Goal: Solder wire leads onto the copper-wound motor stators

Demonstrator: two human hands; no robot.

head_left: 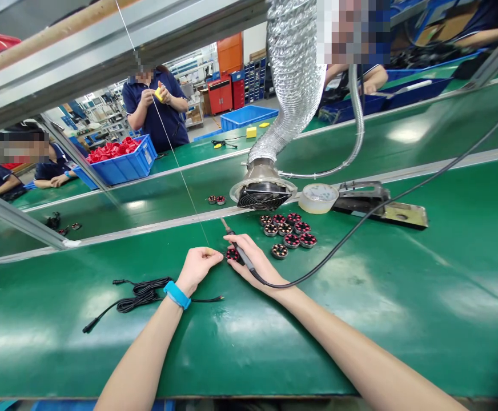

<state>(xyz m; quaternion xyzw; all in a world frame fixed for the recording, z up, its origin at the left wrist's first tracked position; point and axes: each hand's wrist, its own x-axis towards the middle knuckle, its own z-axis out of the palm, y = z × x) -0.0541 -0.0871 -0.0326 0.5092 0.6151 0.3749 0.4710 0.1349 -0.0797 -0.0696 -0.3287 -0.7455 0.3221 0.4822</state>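
- One head view only: two bare hands meet over the green worktop (360, 319), near its middle.
- Right hand (262, 261): grip closed on a round part (232, 254), held between thumb and forefinger, its red-marked face showing. A soldering iron (244, 257) also lies in this hand, tip pointing away from the part; no contact between the two.
- Left hand (196, 268): thumb and forefinger pinched together just beside the round part. A thin strand (183, 174) runs down from above to this grip, judged to be pinched there; its end is too small to make out.
- Right of the hands: nine loose round parts (292, 240), grouped, some red-faced, others copper-toned. Two more (216, 200) sit farther off, beyond the metal rail (180, 225).
- Left: black cables (140, 297), bundled, lying apart from every round part.
- Progress, judged: one piece in hand, midway through handling. No cable is seen joined to any round part. Which of the grouped nine are finished and which remain: cannot tell.
- Behind the group: fan (260, 197) under a foil duct (294, 68), tape roll (318, 198) beside it.
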